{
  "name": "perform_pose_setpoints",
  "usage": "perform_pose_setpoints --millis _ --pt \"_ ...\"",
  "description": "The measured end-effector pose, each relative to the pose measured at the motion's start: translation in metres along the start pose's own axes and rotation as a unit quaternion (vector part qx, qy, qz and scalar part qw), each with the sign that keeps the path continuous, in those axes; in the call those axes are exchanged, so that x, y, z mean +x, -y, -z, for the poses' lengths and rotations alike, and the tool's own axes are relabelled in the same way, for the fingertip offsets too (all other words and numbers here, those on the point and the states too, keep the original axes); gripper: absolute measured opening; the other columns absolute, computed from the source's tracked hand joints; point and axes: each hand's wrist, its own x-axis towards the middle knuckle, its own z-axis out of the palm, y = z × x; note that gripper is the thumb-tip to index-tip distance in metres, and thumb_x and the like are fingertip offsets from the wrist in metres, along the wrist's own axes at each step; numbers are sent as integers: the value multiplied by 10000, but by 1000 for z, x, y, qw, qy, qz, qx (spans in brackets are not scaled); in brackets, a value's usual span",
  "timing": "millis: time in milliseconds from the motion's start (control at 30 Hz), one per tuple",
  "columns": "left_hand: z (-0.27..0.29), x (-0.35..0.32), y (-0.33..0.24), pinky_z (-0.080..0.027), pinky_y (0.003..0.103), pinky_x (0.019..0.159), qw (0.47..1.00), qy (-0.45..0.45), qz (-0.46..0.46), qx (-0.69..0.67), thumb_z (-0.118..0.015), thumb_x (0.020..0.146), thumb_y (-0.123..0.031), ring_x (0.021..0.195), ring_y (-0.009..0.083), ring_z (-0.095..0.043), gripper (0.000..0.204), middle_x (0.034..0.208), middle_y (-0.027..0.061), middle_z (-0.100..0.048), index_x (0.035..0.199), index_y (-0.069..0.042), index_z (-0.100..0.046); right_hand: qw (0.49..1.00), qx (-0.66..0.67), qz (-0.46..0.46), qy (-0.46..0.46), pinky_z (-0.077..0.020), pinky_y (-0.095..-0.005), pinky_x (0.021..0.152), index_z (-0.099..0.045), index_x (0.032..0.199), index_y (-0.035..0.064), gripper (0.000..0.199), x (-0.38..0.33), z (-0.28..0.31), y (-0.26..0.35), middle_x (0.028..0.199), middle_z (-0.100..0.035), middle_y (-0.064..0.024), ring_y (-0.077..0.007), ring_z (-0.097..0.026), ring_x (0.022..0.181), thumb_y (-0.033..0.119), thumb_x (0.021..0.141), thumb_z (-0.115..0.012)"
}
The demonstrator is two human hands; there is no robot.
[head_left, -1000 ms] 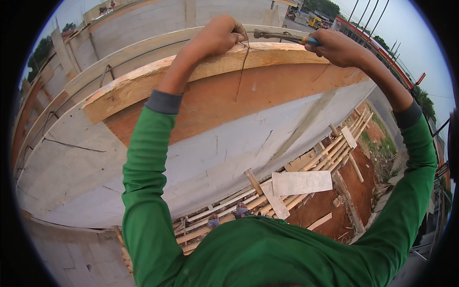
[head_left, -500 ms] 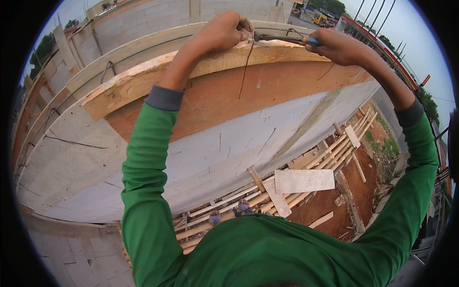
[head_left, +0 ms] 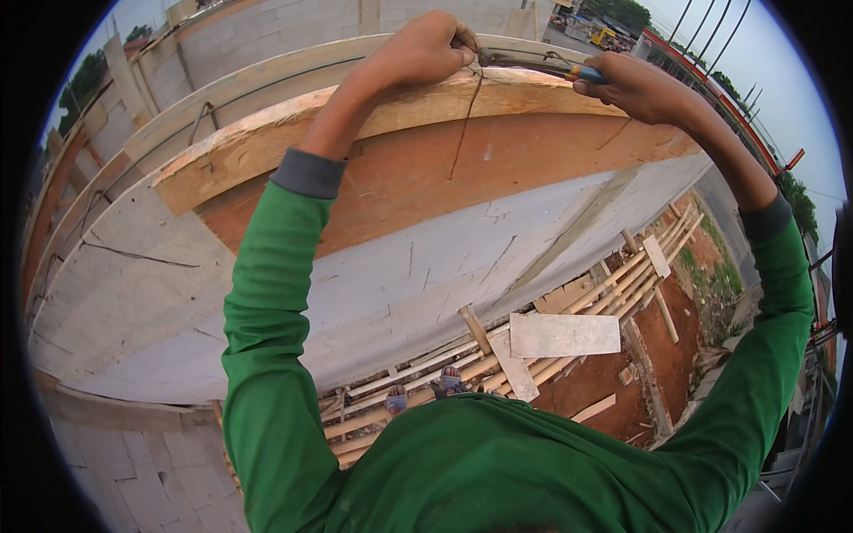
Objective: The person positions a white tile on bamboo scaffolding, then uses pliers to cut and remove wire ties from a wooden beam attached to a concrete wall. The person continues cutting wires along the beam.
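Note:
At the far top of the wall, my right hand (head_left: 644,87) is closed round the blue-and-orange grip of long-handled pincers (head_left: 529,62). Their dark jaws reach left along the upper edge of a wooden formwork board (head_left: 409,108) and meet a thin tie wire (head_left: 466,124). Close beside the jaws, my left hand (head_left: 431,51) is pinched shut on the wire near the board's top. The wire's loose tail hangs over the board's face. Exactly how the jaws bite the wire is too small to tell.
A reinforcing bar (head_left: 258,95) runs behind the board, inside the formwork. Another wire (head_left: 142,258) sticks out at the left. Below the grey block wall (head_left: 426,266), bamboo poles (head_left: 622,289) form a scaffold, with a pale board (head_left: 565,336) across them and my feet on it.
Both hands have shifted slightly up and to the right with the pincers. The pincers' handles now tilt a little differently, and the jaws are still at the wire.

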Motion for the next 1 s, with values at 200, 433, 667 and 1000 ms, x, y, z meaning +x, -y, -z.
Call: perform_pose_setpoints --millis 200,433,667,1000 --pt "-1 0 1 -558 385 924 1000 -7 -14 -2 -669 984 -126 1017 284 -735 295 1061 210 -776 1217 32 -759 1000 -11 2 4 -459 -460 723 -667 998 -28 448 -4 2 3 744 -592 -139 -286 -577 707 401 1104 -589" --pt "-2 0 5 -557 386 926 1000 -10 -15 7 -663 996 -118 1011 285 -735 284 1075 202 -776 1221 26 -759 999 -44 -4 10 -458 -480 737 -657 1001 -29 500 -5 5 10 769 -580 -172 -325 -593 738 459 1091 -594" --pt "-7 -5 5 -557 391 942 998 -24 -39 -44 -671 978 -108 1029 274 -729 280 1085 169 -776 1208 22 -764 992 -120 -14 -27 -463 -495 712 -652 952 -42 597 -11 6 22 781 -595 -210 -372 -620 747 544 1057 -607" --pt "-10 -8 8 -504 429 1072 991 -38 -122 50 -802 842 -241 1249 411 -620 495 1211 295 -716 1234 53 -728 995 -21 -100 -15 -470 -512 719 -629 884 -60 569 -56 5 52 748 -597 -226 -407 -610 724 483 1055 -639"
